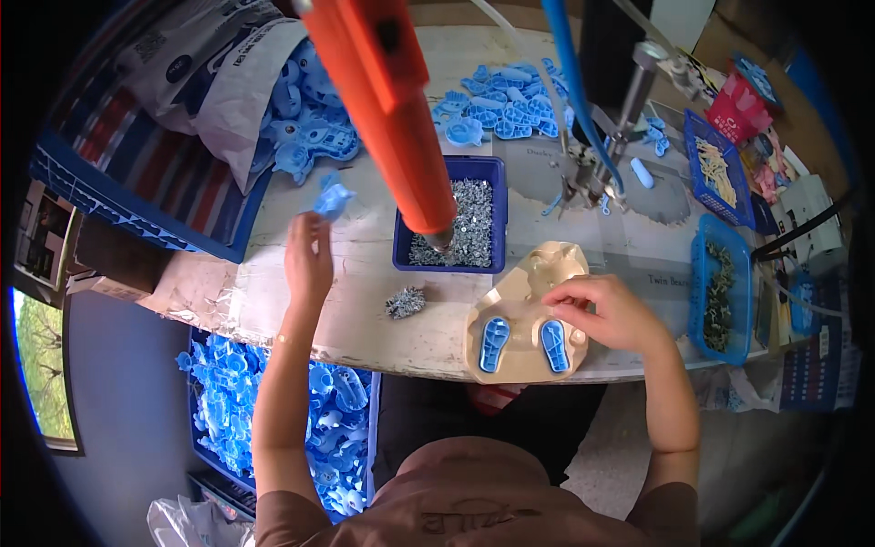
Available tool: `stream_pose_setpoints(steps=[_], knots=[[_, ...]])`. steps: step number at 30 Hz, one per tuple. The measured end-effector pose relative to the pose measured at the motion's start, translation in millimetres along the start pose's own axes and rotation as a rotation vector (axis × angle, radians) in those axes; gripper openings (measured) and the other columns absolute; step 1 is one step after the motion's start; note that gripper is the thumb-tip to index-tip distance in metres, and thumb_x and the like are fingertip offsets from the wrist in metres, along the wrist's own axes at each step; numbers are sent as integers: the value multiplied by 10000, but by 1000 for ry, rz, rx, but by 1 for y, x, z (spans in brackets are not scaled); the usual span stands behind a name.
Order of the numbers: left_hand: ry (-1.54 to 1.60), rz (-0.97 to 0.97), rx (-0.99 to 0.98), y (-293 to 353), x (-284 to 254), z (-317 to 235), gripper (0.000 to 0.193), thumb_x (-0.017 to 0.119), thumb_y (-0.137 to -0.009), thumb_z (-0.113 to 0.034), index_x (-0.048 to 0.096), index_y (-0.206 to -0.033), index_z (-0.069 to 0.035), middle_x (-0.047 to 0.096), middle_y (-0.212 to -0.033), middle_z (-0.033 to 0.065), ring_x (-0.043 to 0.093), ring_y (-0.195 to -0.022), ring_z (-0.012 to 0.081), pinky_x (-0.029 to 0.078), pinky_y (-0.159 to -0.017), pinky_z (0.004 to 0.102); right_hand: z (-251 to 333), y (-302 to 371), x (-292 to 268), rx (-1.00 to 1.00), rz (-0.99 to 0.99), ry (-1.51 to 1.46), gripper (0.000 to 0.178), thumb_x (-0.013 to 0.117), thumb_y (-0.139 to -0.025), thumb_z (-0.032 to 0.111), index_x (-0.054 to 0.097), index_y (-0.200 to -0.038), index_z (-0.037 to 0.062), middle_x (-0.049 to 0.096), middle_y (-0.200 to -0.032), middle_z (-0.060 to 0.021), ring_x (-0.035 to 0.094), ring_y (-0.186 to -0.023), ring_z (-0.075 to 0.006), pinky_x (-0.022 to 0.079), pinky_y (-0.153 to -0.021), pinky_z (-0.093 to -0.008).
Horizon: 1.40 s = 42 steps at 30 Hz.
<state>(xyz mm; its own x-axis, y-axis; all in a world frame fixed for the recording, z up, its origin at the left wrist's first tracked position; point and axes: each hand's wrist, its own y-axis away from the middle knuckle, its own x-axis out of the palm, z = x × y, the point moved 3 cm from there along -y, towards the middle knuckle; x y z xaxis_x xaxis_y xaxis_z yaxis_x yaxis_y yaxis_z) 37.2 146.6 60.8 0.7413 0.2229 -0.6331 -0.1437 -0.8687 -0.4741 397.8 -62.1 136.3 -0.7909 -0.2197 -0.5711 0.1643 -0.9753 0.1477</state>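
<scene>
My left hand (310,260) is raised at the left of the table, its fingertips closed on a small blue plastic part (334,198), blurred. Over a tan moulded fixture (483,357) hovers my right hand (606,312), thumb and fingertips pressed together; whatever they pinch, if anything, is too small to make out. Two blue foot-shaped plastic pieces, a left one (494,345) and a right one (554,345), lie in the fixture's near hollows. An orange power screwdriver (383,118) hangs in front of me, its tip over a dark blue bin (501,214) of small screws (474,214).
A loose heap of screws (406,303) lies left of the fixture. Blue parts (515,100) pile at the back, beside a bag (246,105) and in a crate (223,410) below. A metal press-like tool (629,118) and baskets (697,273) stand at right.
</scene>
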Motion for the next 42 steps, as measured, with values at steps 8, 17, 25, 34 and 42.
stream_pose_setpoints(steps=[8,17,25,34,42], knots=[[1344,-601,-633,102,-82,-44,405,364,-988,-309,614,-1188,-61,670,-1136,90,636,-1003,181,502,-702,272,38,-1,52,-202,108,-296,380,689,-918,194,597,-1252,39,675,-1170,-144,669,-991,-251,535,-848,-349],[1547,102,-802,129,4,-148,366,361,-1010,-299,547,-1244,-87,607,-1155,101,599,-993,199,537,-805,368,73,1,77,-493,-339,-340,528,750,-883,185,472,-1287,-11,593,-1163,-170,627,-1010,-359,498,-859,-411],[312,516,400,107,19,-189,779,765,-749,-72,381,-1421,15,462,-1415,219,448,-1272,424,336,-1108,466,45,30,41,-536,-512,565,240,770,-726,43,702,-955,76,617,-937,-35,627,-780,-216,518,-645,-335],[253,610,326,117,35,-173,859,803,-717,-95,360,-1449,-10,438,-1459,191,396,-1337,406,322,-1125,471,16,33,77,-314,-297,634,379,699,-766,58,683,-1145,71,627,-978,-20,583,-910,-203,522,-785,-313],[160,596,408,119,35,-185,785,775,-748,-90,397,-1433,-31,458,-1457,171,397,-1352,400,327,-1123,467,21,25,83,-276,-160,788,386,620,-801,62,655,-1184,31,603,-965,-41,569,-943,-216,522,-806,-312]])
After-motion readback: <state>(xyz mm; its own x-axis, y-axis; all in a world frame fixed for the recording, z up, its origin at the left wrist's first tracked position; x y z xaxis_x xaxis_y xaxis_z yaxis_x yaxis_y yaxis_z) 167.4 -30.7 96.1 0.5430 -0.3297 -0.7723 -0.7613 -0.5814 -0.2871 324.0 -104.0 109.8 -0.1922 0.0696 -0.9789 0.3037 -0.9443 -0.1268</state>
